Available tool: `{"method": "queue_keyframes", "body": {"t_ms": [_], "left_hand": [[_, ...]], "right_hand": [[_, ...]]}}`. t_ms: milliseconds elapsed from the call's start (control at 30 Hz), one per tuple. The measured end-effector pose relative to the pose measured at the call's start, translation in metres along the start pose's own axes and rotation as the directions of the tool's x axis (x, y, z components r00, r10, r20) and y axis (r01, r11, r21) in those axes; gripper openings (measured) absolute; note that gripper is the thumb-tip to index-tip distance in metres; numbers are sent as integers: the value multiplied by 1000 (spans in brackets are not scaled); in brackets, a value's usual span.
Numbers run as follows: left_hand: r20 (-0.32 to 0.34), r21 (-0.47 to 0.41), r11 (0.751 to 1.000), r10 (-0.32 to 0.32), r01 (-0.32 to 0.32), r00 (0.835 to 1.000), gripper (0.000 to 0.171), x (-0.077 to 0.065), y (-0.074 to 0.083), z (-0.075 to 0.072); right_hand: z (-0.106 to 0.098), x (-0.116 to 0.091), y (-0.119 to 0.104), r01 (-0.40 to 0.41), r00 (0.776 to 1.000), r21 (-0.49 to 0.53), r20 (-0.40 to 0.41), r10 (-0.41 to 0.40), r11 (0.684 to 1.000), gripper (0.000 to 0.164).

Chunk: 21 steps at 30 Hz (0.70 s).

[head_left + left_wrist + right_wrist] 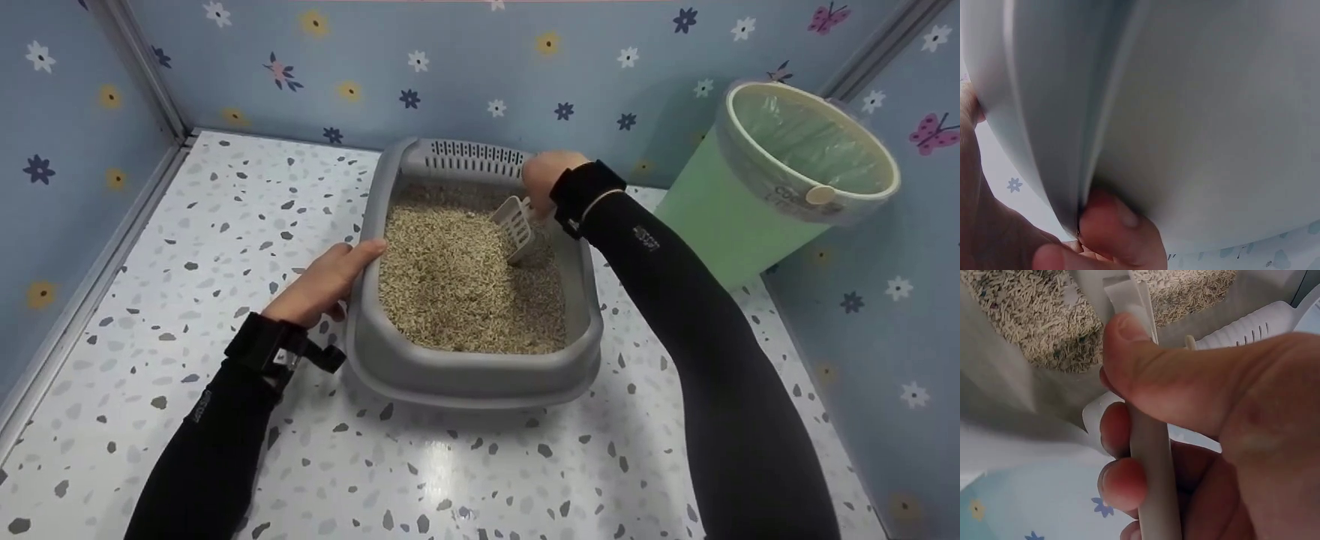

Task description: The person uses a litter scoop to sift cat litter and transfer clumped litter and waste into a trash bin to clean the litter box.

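Observation:
A grey litter box [480, 375] full of tan pellet litter [450, 277] stands on the speckled floor. At its left rim, my left hand [322, 283] grips the edge; in the left wrist view the thumb lies on the rim and the fingers [1117, 225] curl beneath it. My right hand [553, 180] is over the back right of the box, holding a pale litter scoop [516, 225]. The scoop's slotted head tilts down, its lower edge at the litter. In the right wrist view, thumb and fingers wrap the scoop's handle [1154, 478].
A green bin [712, 202] with a cream rim and a clear liner stands at the back right, close to the litter box. Blue flowered wall panels [480, 67] enclose the floor [442, 465] at the back and both sides.

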State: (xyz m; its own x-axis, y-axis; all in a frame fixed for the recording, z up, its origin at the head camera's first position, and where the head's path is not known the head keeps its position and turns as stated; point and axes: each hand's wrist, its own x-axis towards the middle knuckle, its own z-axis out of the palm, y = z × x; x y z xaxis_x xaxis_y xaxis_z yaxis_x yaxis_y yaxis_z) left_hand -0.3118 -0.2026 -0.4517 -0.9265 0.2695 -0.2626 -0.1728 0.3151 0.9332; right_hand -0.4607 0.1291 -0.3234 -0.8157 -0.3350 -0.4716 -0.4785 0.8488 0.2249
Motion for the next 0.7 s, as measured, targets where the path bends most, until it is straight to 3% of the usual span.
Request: {"method": "queue_keyframes", "body": {"t_ms": [200, 400, 533, 700], "left_hand": [[16, -29, 999, 44, -44, 999, 73, 1, 0, 2], [-10, -9, 1000, 9, -9, 1000, 72, -1, -1, 0], [-18, -11, 1000, 1, -2, 1000, 76, -2, 0, 1], [-16, -20, 1000, 22, -23, 1000, 72, 0, 1, 1]], "right_hand": [[9, 15, -4, 77, 996, 30, 46, -78, 997, 44], [19, 33, -26, 220, 974, 103, 28, -224, 970, 47], [30, 45, -43, 260, 963, 196, 24, -270, 945, 55], [41, 51, -57, 290, 951, 267, 28, -308, 919, 45]]}}
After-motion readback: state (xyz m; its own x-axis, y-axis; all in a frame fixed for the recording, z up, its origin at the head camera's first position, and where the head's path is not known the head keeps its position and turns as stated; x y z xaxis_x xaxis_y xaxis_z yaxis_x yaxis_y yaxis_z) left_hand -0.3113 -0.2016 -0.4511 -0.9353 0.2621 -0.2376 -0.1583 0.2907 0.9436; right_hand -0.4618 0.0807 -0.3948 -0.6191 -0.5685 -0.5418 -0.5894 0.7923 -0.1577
